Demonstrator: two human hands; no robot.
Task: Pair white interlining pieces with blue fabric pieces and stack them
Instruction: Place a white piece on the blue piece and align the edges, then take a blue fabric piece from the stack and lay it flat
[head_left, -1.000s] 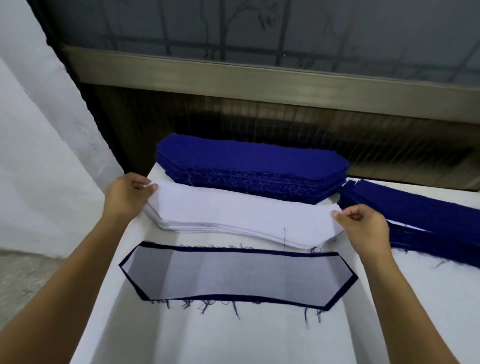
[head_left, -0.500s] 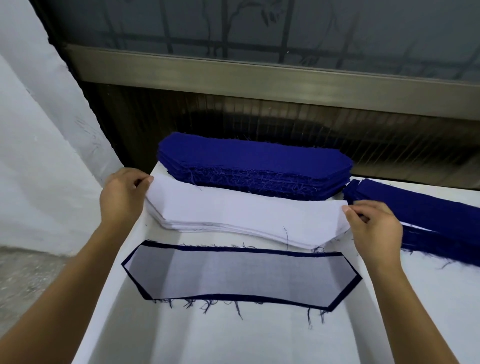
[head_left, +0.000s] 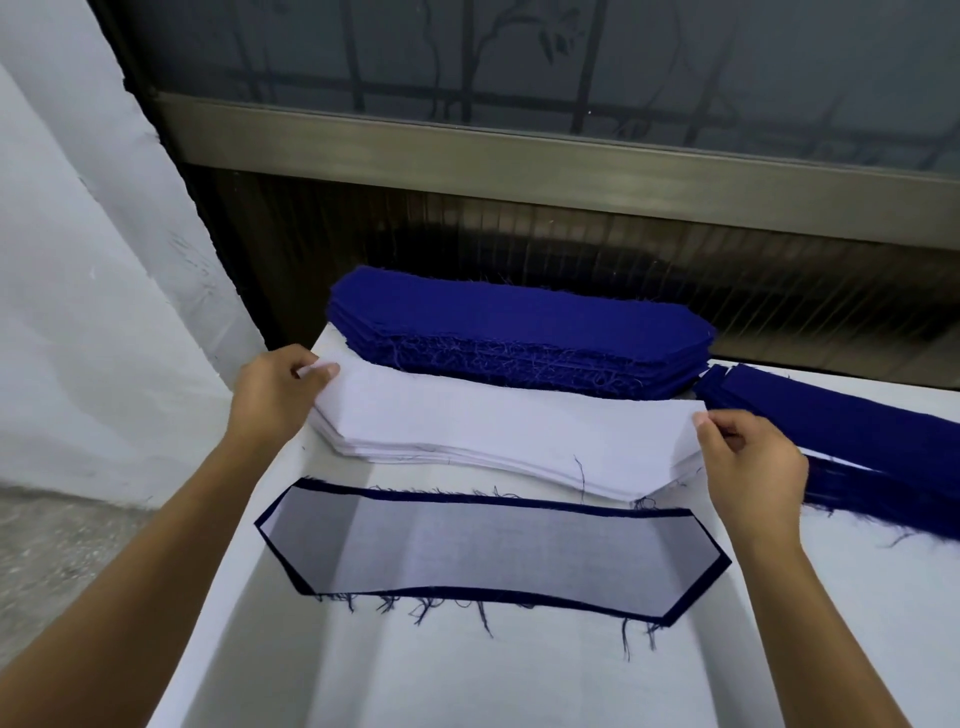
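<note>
White table (head_left: 467, 675) — left hand (head_left: 275, 397) and right hand (head_left: 753, 467) in a pinch on the top interlining piece (head_left: 519, 431).

Here's the left hand (head_left: 275, 395), bare, and the right hand (head_left: 753, 467), bare too. The left forearm (head_left: 171, 530) and right forearm (head_left: 810, 613) are bare right to the frame's edge. Thumbnails look short and plain.

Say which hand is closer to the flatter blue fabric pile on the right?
Right. The right hand, pinching the right end of the top white interlining piece, sits beside the flatter blue fabric pile; the left hand pinches the opposite end, far off.
</note>
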